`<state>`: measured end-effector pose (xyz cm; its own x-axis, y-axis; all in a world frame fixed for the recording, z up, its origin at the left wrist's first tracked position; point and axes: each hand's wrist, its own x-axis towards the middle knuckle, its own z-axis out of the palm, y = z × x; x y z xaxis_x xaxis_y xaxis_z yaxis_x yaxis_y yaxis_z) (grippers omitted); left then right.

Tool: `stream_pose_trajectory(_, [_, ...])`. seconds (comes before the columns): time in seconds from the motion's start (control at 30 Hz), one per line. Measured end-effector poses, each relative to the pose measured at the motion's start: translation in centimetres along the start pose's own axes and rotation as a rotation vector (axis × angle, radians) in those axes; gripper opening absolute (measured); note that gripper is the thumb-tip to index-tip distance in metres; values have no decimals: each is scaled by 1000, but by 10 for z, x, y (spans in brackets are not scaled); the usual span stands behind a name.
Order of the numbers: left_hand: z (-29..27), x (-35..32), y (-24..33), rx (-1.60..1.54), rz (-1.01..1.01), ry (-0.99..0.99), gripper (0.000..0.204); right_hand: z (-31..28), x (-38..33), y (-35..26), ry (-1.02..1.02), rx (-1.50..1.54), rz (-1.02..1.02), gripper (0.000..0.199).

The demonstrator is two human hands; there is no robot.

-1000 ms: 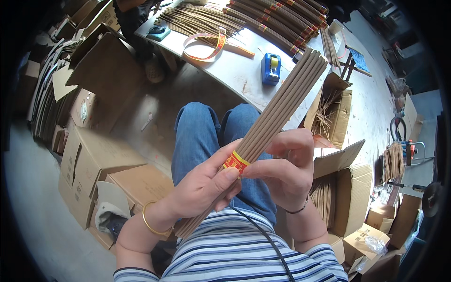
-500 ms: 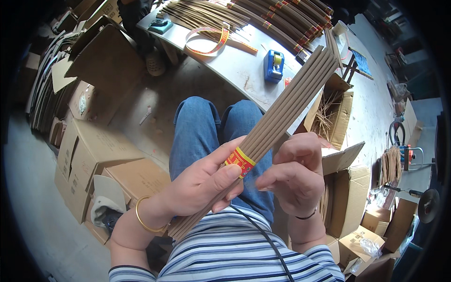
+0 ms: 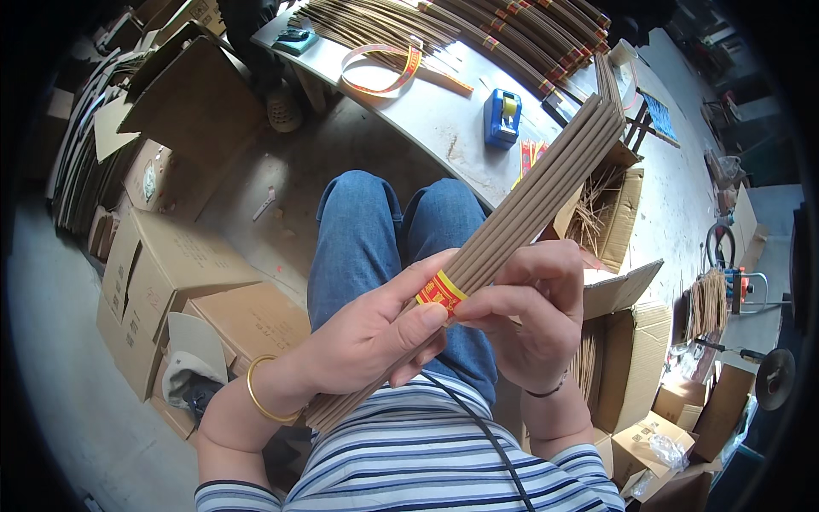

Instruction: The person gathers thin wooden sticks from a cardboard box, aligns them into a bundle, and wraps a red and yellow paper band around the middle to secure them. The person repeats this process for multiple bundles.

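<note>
A bundle of brown incense sticks slants up to the right over my lap. My left hand is wrapped round its lower part, with the thumb pressing on a red and yellow paper band that goes round the sticks. At the band's right edge, my right hand is closed, thumb and forefinger pinching there; its other fingers are curled. Between the fingertips the band's end is mostly hidden.
On the white table ahead are a blue tape dispenser, a curled red and yellow strip, loose sticks and several banded bundles. Cardboard boxes stand left; an open box stands right. A person's shoe is beyond.
My right hand has moved left onto the band's edge and its fingertips have closed there. The bundle has shifted slightly to the right and down, still in my left hand.
</note>
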<state>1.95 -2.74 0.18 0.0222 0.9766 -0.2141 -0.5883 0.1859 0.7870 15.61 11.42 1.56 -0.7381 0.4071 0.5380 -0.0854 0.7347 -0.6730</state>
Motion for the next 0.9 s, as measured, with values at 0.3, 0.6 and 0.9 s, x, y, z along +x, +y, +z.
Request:
stream_pose_trajectory(0.3, [0,0,1,8,-7,2,60,-1,1,0,-13,-9,-32,21])
stream_pose_trajectory(0.6, [0,2,1,22,-14,1,60,-6,1,2,-54,53,15,19])
stream_pose_trajectory(0.9, [0,1,0,-22,-25,9,60,-1,1,-1,-43,-35,6,17])
